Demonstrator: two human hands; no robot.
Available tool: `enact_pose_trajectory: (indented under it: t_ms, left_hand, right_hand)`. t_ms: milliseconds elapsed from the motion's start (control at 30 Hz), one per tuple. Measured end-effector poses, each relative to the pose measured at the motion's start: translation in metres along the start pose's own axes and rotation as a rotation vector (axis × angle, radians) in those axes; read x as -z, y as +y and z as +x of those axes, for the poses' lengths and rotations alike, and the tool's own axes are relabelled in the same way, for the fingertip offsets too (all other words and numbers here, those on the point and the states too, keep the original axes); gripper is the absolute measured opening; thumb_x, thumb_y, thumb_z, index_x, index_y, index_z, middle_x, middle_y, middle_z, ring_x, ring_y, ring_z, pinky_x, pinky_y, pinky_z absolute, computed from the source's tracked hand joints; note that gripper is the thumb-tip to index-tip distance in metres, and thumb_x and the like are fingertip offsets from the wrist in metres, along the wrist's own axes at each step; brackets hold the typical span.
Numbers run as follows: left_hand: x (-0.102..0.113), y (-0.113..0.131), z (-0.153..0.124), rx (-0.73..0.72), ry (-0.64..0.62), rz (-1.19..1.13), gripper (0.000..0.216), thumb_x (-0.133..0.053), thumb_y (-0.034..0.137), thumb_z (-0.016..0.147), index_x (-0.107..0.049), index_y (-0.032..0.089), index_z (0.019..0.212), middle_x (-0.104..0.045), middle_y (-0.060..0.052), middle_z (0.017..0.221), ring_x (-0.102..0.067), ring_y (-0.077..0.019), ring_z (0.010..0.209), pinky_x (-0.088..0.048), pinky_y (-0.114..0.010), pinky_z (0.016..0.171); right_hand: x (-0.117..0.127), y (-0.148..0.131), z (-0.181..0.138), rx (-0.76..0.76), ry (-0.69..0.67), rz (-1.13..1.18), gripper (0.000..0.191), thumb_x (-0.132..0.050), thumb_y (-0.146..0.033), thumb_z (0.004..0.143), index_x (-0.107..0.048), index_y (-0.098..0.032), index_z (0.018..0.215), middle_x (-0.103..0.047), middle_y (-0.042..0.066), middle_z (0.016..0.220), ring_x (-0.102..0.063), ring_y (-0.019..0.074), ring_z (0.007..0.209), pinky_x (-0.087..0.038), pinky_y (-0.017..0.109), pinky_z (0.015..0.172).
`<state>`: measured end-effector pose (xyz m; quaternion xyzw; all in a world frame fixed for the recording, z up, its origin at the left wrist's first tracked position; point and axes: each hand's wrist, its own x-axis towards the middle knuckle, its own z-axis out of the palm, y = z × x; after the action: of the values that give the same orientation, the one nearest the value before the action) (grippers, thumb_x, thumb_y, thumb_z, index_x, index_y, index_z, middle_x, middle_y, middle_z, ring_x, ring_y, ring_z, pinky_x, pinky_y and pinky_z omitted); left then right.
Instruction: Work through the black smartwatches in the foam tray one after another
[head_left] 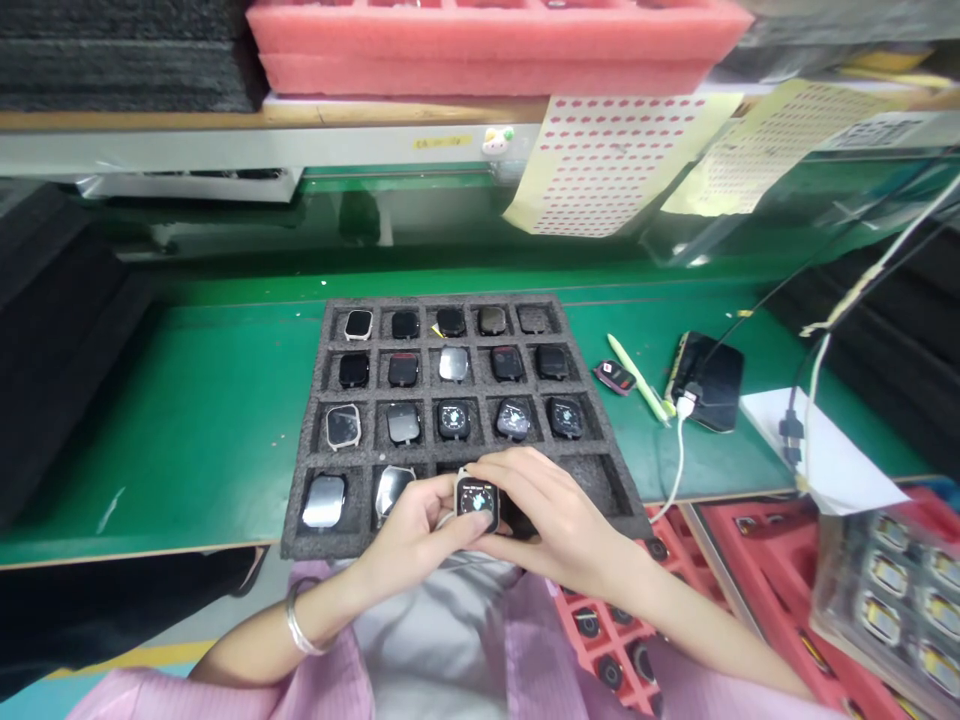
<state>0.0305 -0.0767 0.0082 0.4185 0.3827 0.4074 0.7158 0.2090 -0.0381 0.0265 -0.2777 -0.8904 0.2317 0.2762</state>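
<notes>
Both hands meet over the front edge of a dark foam tray [315, 400] on the green bench. They hold one smartwatch body [478, 498] with its screen lit. My left hand [412, 530] grips it from the left, thumb near the screen. My right hand [547, 515] pinches it from the right, fingers curled over its top edge. The tray's pockets hold several other watch bodies [454, 418], some face up, some showing their backs. A silver bangle [296, 622] sits on my left wrist.
A phone [712, 380] on a white charging cable lies right of the tray, beside a pale green pen [637, 375] and a small dark part [615, 377]. Red trays [757, 560] with parts sit at lower right. Pink foam [487, 45] and sticker sheets [600, 165] hang above.
</notes>
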Motion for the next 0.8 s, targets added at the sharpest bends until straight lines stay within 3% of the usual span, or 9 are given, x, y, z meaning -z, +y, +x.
enact_pose_trajectory:
  t_ms: [200,333,400,500,600,700,800]
  left_hand:
    - [-0.001,-0.002,0.0,0.014,-0.043,0.115,0.022,-0.063,0.033,0.084,-0.062,0.013,0.093,-0.063,-0.004,0.084,-0.056,-0.0157,0.075,-0.043,-0.024,0.066]
    - [0.001,-0.005,-0.002,0.081,-0.094,0.145,0.047,-0.076,0.035,0.071,-0.056,0.017,0.109,-0.06,0.0,0.086,-0.034,-0.0053,0.052,-0.026,-0.02,0.047]
    - [0.002,-0.006,-0.002,0.094,-0.093,0.156,0.043,-0.073,0.035,0.074,-0.055,0.017,0.108,-0.063,-0.001,0.091,-0.029,-0.0042,0.049,-0.024,-0.02,0.045]
    - [0.002,-0.004,-0.002,0.087,-0.091,0.187,0.029,-0.065,0.035,0.082,-0.056,0.015,0.102,-0.066,-0.005,0.094,-0.043,-0.007,0.056,-0.033,-0.021,0.051]
    - [0.0,-0.002,-0.002,0.077,-0.112,0.187,0.027,-0.064,0.034,0.083,-0.057,0.016,0.1,-0.067,-0.007,0.093,-0.057,-0.0147,0.076,-0.041,-0.023,0.062]
    - [-0.001,-0.001,-0.003,0.067,-0.109,0.187,0.027,-0.065,0.034,0.082,-0.058,0.016,0.101,-0.068,-0.008,0.094,-0.059,-0.02,0.092,-0.045,-0.026,0.073]
    - [-0.001,-0.001,-0.005,0.074,-0.09,0.189,0.028,-0.063,0.034,0.084,-0.059,0.016,0.106,-0.067,-0.008,0.096,-0.059,-0.0206,0.095,-0.046,-0.028,0.08]
  right_hand:
    - [0.007,-0.004,-0.001,-0.039,-0.046,0.021,0.042,-0.066,-0.036,0.085,-0.051,-0.016,0.118,-0.061,0.011,0.106,-0.059,0.0239,0.097,-0.051,0.04,0.083]
    - [0.038,0.0,-0.015,-0.135,-0.041,0.089,0.042,-0.067,-0.036,0.084,-0.051,-0.02,0.119,-0.055,0.011,0.115,-0.054,0.0249,0.108,-0.049,0.038,0.089]
    - [0.057,0.009,-0.032,-0.216,0.013,0.013,0.042,-0.069,-0.035,0.083,-0.053,-0.021,0.119,-0.054,0.011,0.115,-0.053,0.0261,0.108,-0.048,0.04,0.09]
    - [0.074,0.026,-0.061,-0.33,-0.045,-0.196,0.039,-0.065,-0.034,0.085,-0.055,-0.023,0.121,-0.054,0.012,0.114,-0.053,0.0287,0.106,-0.046,0.046,0.089]
    - [0.078,0.033,-0.078,-0.359,-0.118,-0.333,0.042,-0.06,-0.036,0.087,-0.053,-0.022,0.127,-0.053,0.014,0.118,-0.051,0.0311,0.109,-0.046,0.051,0.089]
    - [0.072,0.023,-0.07,-0.31,-0.128,-0.365,0.041,-0.059,-0.034,0.089,-0.053,-0.021,0.127,-0.053,0.013,0.124,-0.049,0.0309,0.113,-0.043,0.05,0.091]
    - [0.059,0.005,-0.046,-0.208,-0.237,-0.352,0.032,-0.057,-0.026,0.09,-0.056,-0.019,0.121,-0.06,0.011,0.115,-0.053,0.0275,0.105,-0.045,0.044,0.088]
